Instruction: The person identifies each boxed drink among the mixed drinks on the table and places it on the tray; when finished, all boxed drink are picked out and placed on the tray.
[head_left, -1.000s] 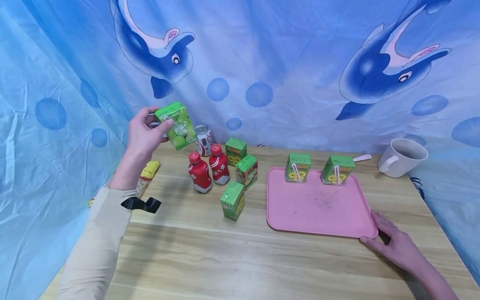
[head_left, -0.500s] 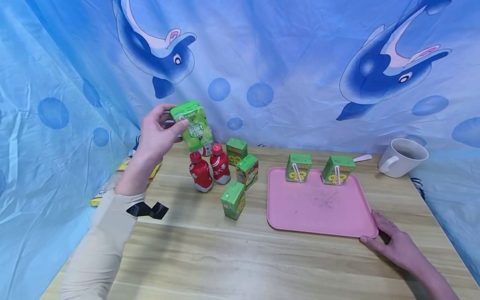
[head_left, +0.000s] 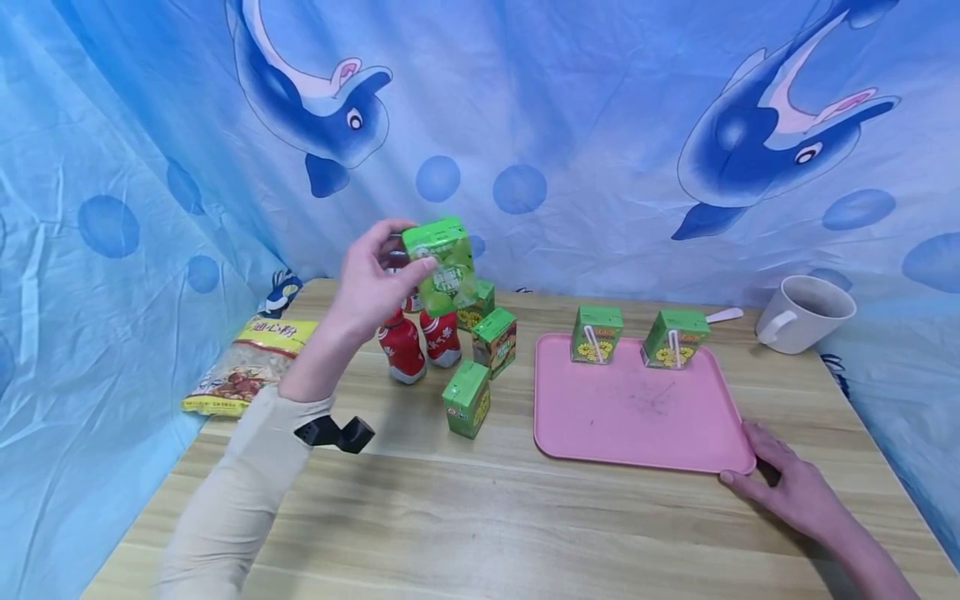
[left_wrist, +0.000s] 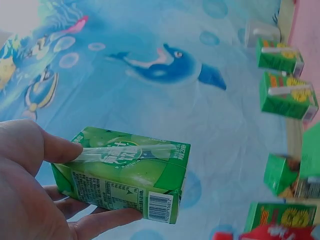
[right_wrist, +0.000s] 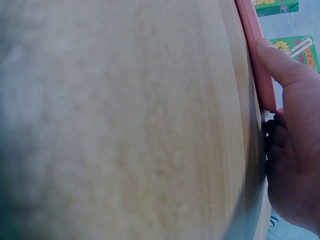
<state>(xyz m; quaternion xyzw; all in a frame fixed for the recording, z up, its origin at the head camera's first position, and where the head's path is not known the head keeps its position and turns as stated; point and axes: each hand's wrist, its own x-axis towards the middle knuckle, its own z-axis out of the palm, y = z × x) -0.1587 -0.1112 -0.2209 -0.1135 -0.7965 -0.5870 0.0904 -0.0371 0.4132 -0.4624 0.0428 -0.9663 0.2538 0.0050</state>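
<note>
My left hand (head_left: 382,279) holds a bright green juice box (head_left: 446,271) in the air, over the back of the red bottles (head_left: 402,350). In the left wrist view the thumb lies on the straw side of that juice box (left_wrist: 120,170), with the fingers beneath. My right hand (head_left: 787,487) grips the near right corner of the pink tray (head_left: 637,429), thumb at the front edge and fingers along the side. Two green juice boxes with straws, one (head_left: 596,335) left and one (head_left: 675,340) right, stand at the tray's back edge.
Several darker green juice boxes, among them a front one (head_left: 467,400) and one with a brown side (head_left: 495,342), stand left of the tray. A yellow food bag (head_left: 247,367) lies at the far left. A white mug (head_left: 806,317) tilts at the back right, near a white handle (head_left: 724,315).
My left hand has carried the bright green juice box to the right, from beside the can to over the bottles and the back juice box. My right hand and the tray stay put.
</note>
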